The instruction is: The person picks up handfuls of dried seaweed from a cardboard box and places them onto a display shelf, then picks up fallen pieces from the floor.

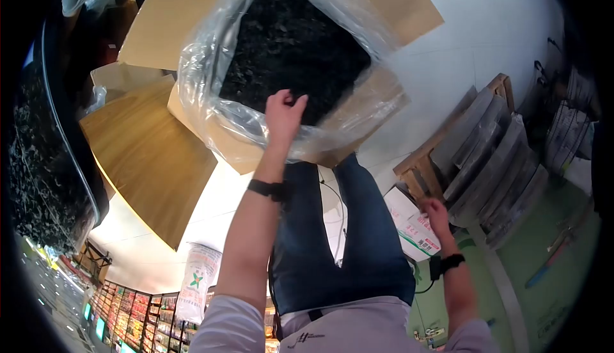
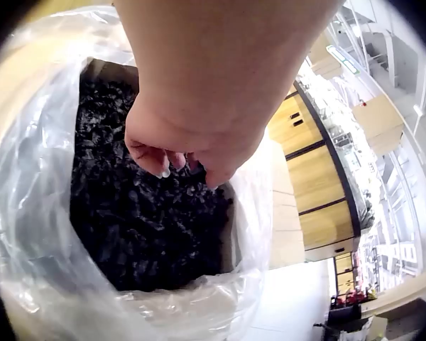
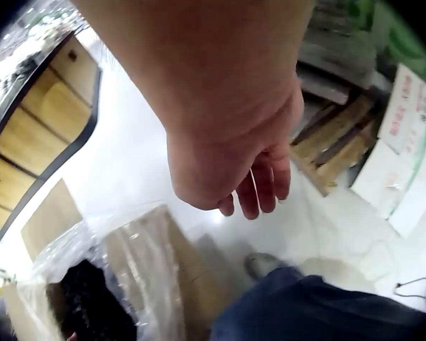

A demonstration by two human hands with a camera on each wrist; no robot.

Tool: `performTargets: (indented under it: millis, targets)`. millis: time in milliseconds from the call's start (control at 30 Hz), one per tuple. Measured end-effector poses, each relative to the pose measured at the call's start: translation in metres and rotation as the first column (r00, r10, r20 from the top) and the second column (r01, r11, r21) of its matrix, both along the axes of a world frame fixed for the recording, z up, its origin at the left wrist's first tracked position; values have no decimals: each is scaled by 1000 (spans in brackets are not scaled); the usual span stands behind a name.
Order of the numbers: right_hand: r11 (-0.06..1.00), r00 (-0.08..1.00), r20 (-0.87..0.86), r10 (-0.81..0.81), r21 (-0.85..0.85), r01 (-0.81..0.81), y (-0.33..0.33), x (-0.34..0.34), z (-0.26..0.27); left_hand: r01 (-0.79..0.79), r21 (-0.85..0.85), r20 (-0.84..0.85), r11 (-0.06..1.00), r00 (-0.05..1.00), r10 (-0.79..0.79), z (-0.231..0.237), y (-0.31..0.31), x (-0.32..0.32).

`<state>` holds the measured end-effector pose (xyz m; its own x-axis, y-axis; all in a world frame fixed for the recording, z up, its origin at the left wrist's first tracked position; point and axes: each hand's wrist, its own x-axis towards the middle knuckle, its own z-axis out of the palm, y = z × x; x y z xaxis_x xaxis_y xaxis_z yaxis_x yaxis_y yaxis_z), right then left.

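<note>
Black, flaky dried pieces (image 1: 300, 39) fill a clear plastic bag (image 1: 198, 84) lining an open cardboard box. My left hand (image 1: 284, 116) is over the near part of the pieces, its fingers bent. In the left wrist view the fingertips of the left hand (image 2: 188, 142) are bent down in front of the black pieces (image 2: 142, 220); whether they pinch any is unclear. My right hand (image 1: 438, 220) hangs away from the box, at the right. The right wrist view shows the right hand (image 3: 231, 163) with loosely bent fingers and nothing in them.
Left of the box are a wooden surface (image 1: 150, 161) and a bin of dark pieces (image 1: 48, 154). A white printed carton (image 1: 412, 228) and a wooden pallet (image 1: 419, 167) with grey wrapped stacks are on the right. A white sack (image 1: 197, 282) stands lower left.
</note>
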<state>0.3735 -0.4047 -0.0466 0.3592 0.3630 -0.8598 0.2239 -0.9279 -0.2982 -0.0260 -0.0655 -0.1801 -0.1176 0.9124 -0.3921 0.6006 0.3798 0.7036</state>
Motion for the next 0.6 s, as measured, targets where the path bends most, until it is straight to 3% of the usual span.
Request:
performTargets:
  millis: [33, 100, 133, 167, 233, 267, 333, 400, 467, 500, 600]
  targets:
    - [994, 998, -61, 35, 102, -28, 26, 0, -20, 11, 40, 23, 999, 1000, -12, -7, 7, 4]
    - [967, 981, 58, 184, 169, -191, 139, -50, -20, 49, -6, 179, 999, 983, -47, -15, 25, 8]
    - [941, 979, 7, 206, 273, -200, 177, -65, -35, 81, 19, 179, 997, 980, -83, -17, 34, 8]
    - [937, 966, -16, 258, 247, -246, 225, -87, -39, 120, 34, 179, 992, 976, -124, -19, 39, 7]
    - [863, 898, -130, 420, 365, -350, 302, -117, -68, 89, 53, 184, 995, 978, -97, -25, 48, 5]
    - [856, 880, -132, 456, 337, -393, 341, -138, -78, -29, 118, 119, 993, 993, 15, -34, 54, 2]
    - [777, 864, -48, 501, 465, -424, 395, -163, -132, -225, 176, 89, 958, 973, 212, -55, 61, -10]
    - [444, 709, 444, 548, 564, -696, 437, -178, -176, -312, 122, 83, 942, 949, 303, -64, 68, -25]
    - [394, 677, 585, 446, 551, -736, 469, -190, -205, -360, 95, 96, 928, 931, 351, -82, 74, -35]
    - [391, 676, 577, 459, 552, -736, 482, -191, -219, -361, 82, 121, 929, 929, 350, -92, 76, -37]
    - [506, 756, 540, 371, 565, -652, 495, -191, -243, -395, 69, 56, 916, 919, 391, -120, 79, -27]
